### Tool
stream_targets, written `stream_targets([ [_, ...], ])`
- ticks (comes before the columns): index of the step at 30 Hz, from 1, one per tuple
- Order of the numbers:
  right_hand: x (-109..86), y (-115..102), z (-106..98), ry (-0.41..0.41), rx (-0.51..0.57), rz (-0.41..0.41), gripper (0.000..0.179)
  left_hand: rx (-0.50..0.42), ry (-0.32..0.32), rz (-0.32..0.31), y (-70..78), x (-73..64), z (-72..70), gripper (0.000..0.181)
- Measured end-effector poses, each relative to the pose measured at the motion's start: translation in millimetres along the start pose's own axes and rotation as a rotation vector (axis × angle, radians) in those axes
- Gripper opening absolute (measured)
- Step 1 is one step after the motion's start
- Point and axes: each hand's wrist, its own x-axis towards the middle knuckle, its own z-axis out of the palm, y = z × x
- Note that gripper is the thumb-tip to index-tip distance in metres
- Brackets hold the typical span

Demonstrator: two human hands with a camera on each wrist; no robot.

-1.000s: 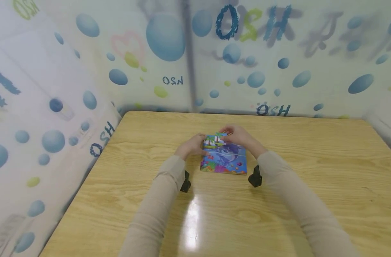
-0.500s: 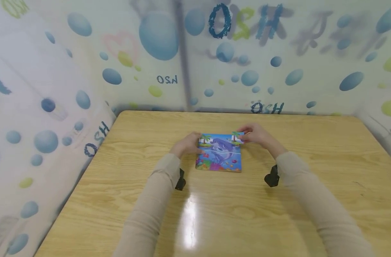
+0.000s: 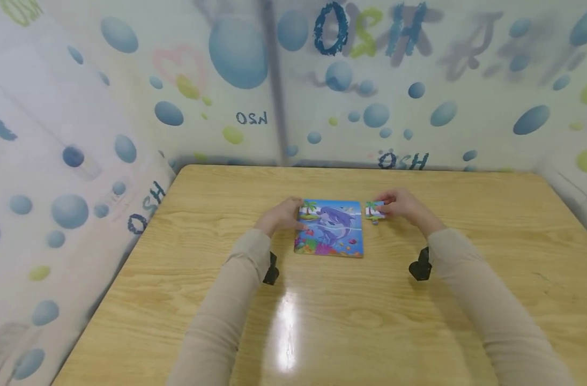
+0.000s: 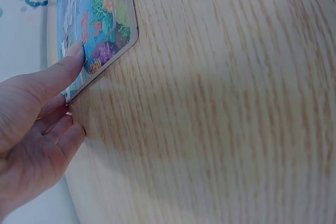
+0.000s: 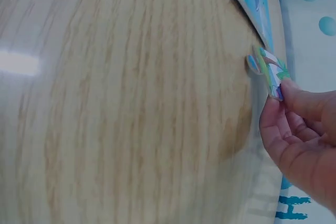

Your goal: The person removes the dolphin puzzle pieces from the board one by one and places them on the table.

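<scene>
A square dolphin jigsaw puzzle point(image 3: 329, 228) lies on the wooden table, with a palm tree at its upper left and coral along its lower side. My left hand point(image 3: 281, 215) holds its left edge. In the left wrist view the thumb point(image 4: 71, 61) is on the picture face, and the other fingers are at the edge, partly hidden. Just right of the puzzle, my right hand point(image 3: 403, 205) pinches a small puzzle piece point(image 3: 374, 209) printed with a palm tree. The piece point(image 5: 274, 72) is tilted, a knob sticking out, apart from the puzzle.
The wooden table point(image 3: 216, 214) reaches back to a wall point(image 3: 303, 107) printed with bubbles and letters. Another printed wall point(image 3: 71, 177) stands along the left. A black wrist mount point(image 3: 421, 265) hangs below the right sleeve, another black mount point(image 3: 271, 269) at the left one.
My right hand has carried the palm-tree piece rightward, from over the puzzle's upper left to beyond its right edge. The left hand has stayed on the puzzle's left edge.
</scene>
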Motion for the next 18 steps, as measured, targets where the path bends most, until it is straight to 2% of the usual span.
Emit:
stream_targets([
  [4,5.2,1.5,4.0,0.037,-0.097,0.028,0.035,-0.009,-0.007,-0.008,0.4,-0.4,0.5,0.074],
  [9,10.1,0.8,6.7,0.062,-0.238,0.012,0.032,-0.016,0.002,-0.013,-1.2,-0.5,0.4,0.075],
  [13,7.7,-2.4,7.8,0.054,-0.249,0.018,0.032,-0.021,0.004,-0.011,-0.8,-0.7,0.2,0.075],
  [18,4.1,-2.5,10.9,0.036,-0.207,0.04,0.033,-0.006,-0.004,-0.004,-1.3,0.2,0.5,0.076],
])
